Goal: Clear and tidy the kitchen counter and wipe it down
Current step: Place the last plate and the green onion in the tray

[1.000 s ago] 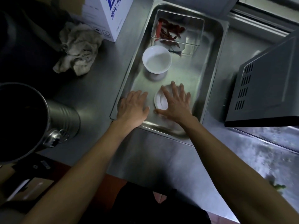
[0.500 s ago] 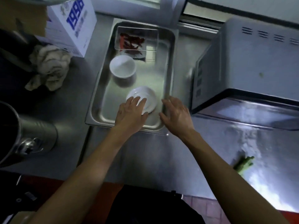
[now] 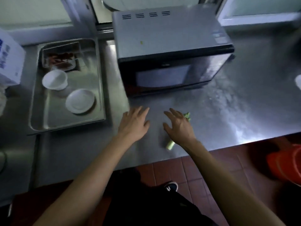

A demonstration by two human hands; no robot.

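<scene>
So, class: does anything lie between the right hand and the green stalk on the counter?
Nothing visible does. The right hand hovers open directly over the stalk, whose two ends show at either side of it on the bare counter.

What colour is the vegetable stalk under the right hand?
Pale green stalk, seen in the head view.

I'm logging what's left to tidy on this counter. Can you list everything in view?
Steel tray: one, silver, counter's left.
Clear container: one, holding red chillies, tray's far end.
Cup: one, white, in tray.
Saucer: one, white, in tray, near end.
Microwave: one, grey and black, counter centre.
Vegetable stalk: one, pale green, under right hand.
Box: one, white, blue print, far left.
Left hand: open, over counter.
Right hand: open, over stalk.
</scene>
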